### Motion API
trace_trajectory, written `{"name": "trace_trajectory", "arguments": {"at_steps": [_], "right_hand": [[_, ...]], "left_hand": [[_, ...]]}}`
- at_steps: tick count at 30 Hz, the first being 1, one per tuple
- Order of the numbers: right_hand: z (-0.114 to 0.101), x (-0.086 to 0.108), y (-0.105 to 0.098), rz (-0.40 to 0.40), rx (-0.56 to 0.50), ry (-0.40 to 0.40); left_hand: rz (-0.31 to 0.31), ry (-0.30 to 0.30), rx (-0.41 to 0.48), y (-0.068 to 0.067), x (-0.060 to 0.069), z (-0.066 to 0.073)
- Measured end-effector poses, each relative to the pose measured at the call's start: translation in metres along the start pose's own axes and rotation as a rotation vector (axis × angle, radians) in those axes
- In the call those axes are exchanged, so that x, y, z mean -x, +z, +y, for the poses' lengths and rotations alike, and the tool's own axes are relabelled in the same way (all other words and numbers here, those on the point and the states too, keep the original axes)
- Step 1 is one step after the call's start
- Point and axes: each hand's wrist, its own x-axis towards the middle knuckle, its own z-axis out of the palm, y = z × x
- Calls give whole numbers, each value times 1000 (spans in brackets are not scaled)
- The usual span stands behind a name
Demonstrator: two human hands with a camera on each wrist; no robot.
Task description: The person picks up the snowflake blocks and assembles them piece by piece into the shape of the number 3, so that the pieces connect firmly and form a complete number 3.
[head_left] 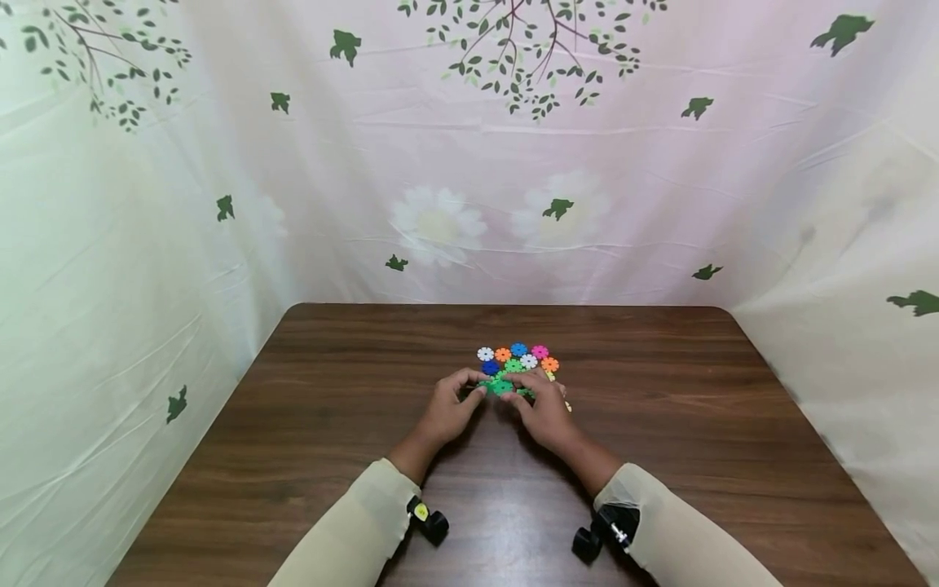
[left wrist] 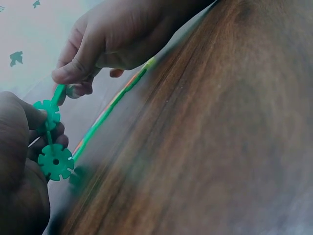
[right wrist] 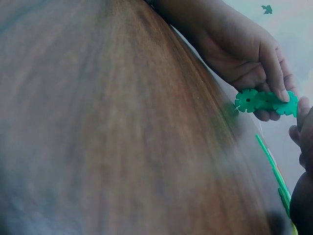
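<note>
With our left hand [head_left: 449,410] we are pinching a row of joined green discs [right wrist: 266,101], thumb laid against one of them, and our right hand [head_left: 546,412] is pinching a green piece [left wrist: 58,94] at the row's end. Whether this piece is joining the row, we cannot tell. The long axis is running from the left palm toward the right fingertips. Just beyond both hands, coloured discs [head_left: 513,366] are lying on the table [head_left: 352,391].
</note>
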Motion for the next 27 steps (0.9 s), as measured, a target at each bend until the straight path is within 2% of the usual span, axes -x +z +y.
{"name": "trace_trajectory", "arguments": {"at_steps": [4, 10, 22, 27], "right_hand": [[0, 0, -1, -22, -30, 10], [1, 0, -1, -46, -59, 2], [0, 1, -1, -83, -127, 68], [-1, 1, -1, -94, -153, 94]], "left_hand": [[1, 14, 24, 1, 0, -2], [6, 79, 70, 1, -1, -3], [-23, 98, 85, -3, 0, -2], [-36, 78, 97, -4, -1, -1]]}}
